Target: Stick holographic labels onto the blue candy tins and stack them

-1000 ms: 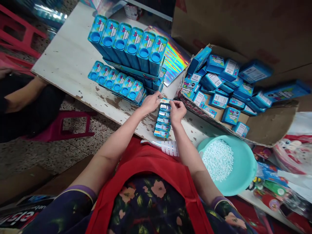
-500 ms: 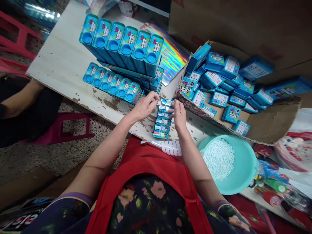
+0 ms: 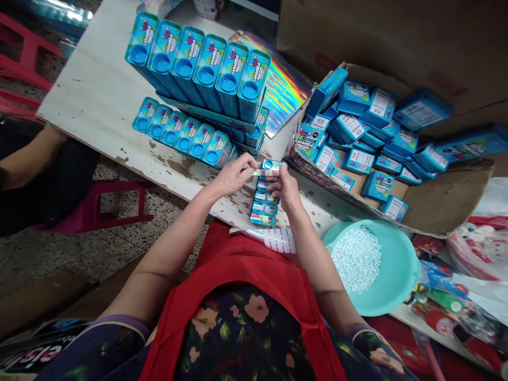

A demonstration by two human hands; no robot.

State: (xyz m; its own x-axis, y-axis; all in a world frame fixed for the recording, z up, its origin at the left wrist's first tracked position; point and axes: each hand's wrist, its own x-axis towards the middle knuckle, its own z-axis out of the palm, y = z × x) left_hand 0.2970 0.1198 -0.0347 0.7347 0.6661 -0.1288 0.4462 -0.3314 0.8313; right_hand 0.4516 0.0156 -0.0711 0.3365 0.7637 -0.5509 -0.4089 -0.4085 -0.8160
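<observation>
A short row of small blue boxes [image 3: 263, 207] with shiny strips across several of them lies near the table's front edge. At its far end, my left hand [image 3: 237, 173] pinches the left end of a shiny silver strip [image 3: 260, 172]. My right hand [image 3: 287, 186] is at the strip's other end, thumb and fingers closed around the end box's right side. Beside the row's near end, a sheet of silvery strips [image 3: 278, 239] rests at the table edge.
Blue candy boxes stand in rows [image 3: 184, 63] at the back left, by a holographic sheet [image 3: 283, 79]. A cardboard box [image 3: 468, 196] of blue packs is right. A turquoise bowl [image 3: 399, 270] holds white pieces. Another person's arm [image 3: 35, 153] is far left.
The silver strip now shows stretched between my two hands over the end box. My right hand has turned slightly, and its fingers are more curled. The view has shifted a little.
</observation>
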